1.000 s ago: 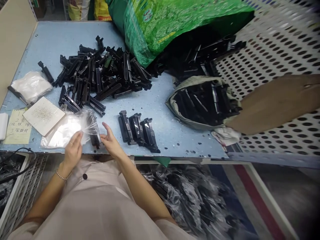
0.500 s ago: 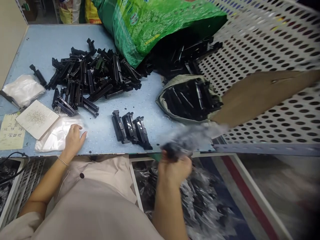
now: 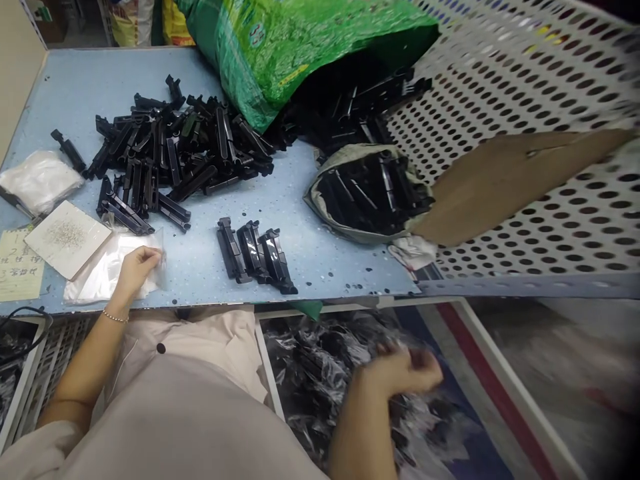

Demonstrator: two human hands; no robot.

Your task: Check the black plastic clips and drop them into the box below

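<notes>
Delicately, the left hand [image 3: 137,267] pinches a clear bag [image 3: 159,275]; clinging film could drag up bags beneath [image 3: 95,279]. The blurred right hand [image 3: 407,372], grip unclear, hovers over wrapped parts [image 3: 320,347].

Speckled blue tabletop [image 3: 325,267], perforated pale panel [image 3: 570,167] at right, cream partition [image 3: 15,67] at left

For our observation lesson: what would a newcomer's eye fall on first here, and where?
The glossy green plastic sack at the back of the speckled blue table comes first. Next is the heap of long, black, plastic-looking parts, nearer and to its left. Then comes the blurred right hand, at lower right, above a white-rimmed bin of plastic-wrapped black parts.
</notes>
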